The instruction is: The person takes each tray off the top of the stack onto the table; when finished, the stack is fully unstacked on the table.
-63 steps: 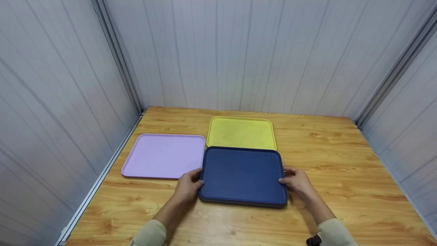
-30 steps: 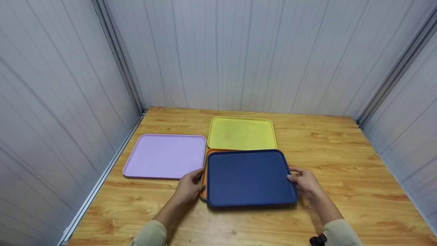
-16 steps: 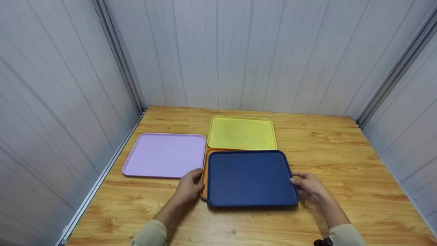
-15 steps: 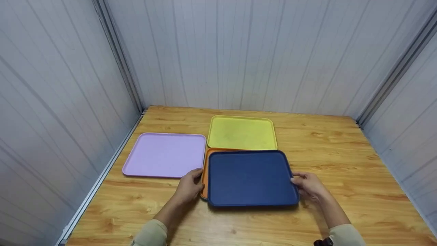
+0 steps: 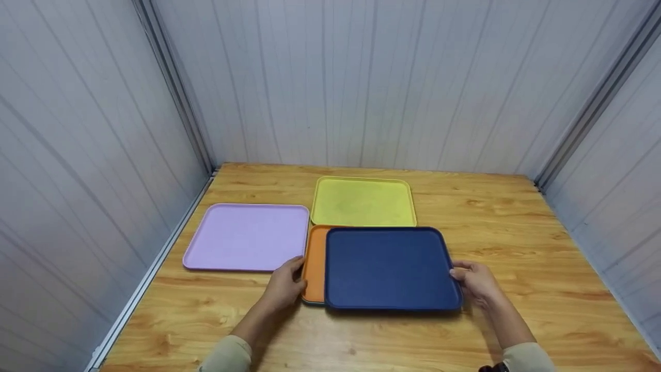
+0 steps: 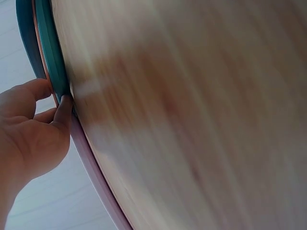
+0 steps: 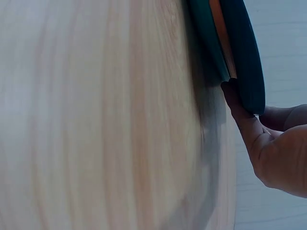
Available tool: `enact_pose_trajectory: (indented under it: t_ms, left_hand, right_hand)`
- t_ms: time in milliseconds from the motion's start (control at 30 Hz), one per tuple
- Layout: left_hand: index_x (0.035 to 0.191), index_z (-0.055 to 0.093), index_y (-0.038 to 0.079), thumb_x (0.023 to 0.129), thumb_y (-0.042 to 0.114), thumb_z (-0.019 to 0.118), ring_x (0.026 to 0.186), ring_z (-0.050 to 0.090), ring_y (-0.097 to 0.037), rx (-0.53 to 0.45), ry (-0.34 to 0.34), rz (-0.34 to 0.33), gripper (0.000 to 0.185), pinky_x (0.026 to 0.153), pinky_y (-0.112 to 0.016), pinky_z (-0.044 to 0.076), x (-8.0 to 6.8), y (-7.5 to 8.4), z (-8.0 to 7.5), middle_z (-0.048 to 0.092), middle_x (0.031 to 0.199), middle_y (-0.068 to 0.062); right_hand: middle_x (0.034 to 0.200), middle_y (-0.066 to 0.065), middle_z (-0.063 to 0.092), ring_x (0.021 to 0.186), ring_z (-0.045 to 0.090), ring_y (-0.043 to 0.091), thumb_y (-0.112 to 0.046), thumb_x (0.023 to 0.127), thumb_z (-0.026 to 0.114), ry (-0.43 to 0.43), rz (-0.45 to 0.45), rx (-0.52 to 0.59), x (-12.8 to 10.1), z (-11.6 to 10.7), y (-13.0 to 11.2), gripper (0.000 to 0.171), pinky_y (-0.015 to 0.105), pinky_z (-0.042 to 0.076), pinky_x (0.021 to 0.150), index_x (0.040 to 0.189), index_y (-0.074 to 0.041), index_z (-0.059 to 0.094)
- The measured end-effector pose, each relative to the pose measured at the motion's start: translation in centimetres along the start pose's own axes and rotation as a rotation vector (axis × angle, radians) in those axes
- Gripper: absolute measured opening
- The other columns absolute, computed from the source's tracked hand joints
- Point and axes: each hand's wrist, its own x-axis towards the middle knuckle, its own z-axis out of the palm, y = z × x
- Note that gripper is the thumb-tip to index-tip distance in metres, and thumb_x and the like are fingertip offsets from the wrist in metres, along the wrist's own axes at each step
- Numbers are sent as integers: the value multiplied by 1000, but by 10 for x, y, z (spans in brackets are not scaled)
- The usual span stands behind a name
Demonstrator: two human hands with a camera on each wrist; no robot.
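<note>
A navy blue tray (image 5: 392,268) lies shifted to the right over an orange tray (image 5: 314,266), whose left strip shows. Beneath the orange one is a dark green tray (image 6: 50,48), visible by its edge in the left wrist view. My left hand (image 5: 283,284) grips the left edge of the orange and green trays, thumb above and fingers at the lower side. At the navy tray's right edge, my right hand (image 5: 477,283) pinches the rim, with the thumb on top. The right wrist view shows its fingers (image 7: 244,117) under the navy tray.
Left of the stack lies a lilac tray (image 5: 248,236), close to my left hand. Behind the stack is a yellow tray (image 5: 364,201). All rest on a wood-grain table (image 5: 516,248) with pale panel walls (image 5: 361,88) at the back and sides.
The navy tray has slid to the right with my right hand, off its place squarely on the stack. A strip of the orange tray has come into view. My left hand has stayed put.
</note>
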Motion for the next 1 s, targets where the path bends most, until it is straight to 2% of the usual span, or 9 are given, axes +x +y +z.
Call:
enact_pose_trajectory:
  t_ms: [233,467,633,733,833,933,1000]
  left_hand:
    - [136,45,-8,84,1,64,130,39,-34,0,-5,6,56,107,-44,33,-1,1,0,45,139,-21]
    - [136,46,-6,84,4,66,131,39,-34,51,-10,-13,57,108,-44,33,-1,1,0,45,140,-20]
    - [136,45,-7,85,3,65,131,39,-33,31,-5,-13,56,107,-43,33,0,2,0,45,140,-20]
    - [136,45,-7,85,3,64,131,39,-34,18,-8,-7,56,107,-43,34,-1,2,1,45,141,-20]
    - [137,44,-7,85,3,63,131,39,-33,6,-15,-2,56,107,-42,34,-2,2,2,44,141,-21]
    - [136,44,-8,85,1,63,130,39,-33,-12,-14,1,55,105,-42,36,-2,2,3,44,140,-22]
    - [136,45,-9,85,0,63,130,40,-33,-17,-11,3,54,105,-43,37,-2,3,3,45,140,-22]
  right_hand:
    - [97,12,67,83,67,18,-1,95,50,15,2,12,1,-10,1,48,33,57,73,136,18,33]
    - [95,5,67,83,66,17,-7,96,52,40,31,28,2,-26,-1,52,32,56,72,140,13,31]
    - [90,3,67,79,65,15,-9,96,54,84,32,64,2,-32,0,48,32,56,68,137,7,37]
    - [91,2,67,81,65,16,-11,96,55,67,39,84,-2,-36,2,49,33,56,69,138,6,36]
    - [98,2,67,87,65,17,-14,98,52,-36,58,83,-8,-44,3,56,37,56,74,145,2,27]
    - [112,7,65,100,64,24,-14,100,46,-234,81,123,-14,-54,4,65,46,53,83,152,-6,8]
    - [118,13,63,106,62,31,-9,101,43,-374,92,174,-19,-60,5,71,52,50,86,153,-12,-5]
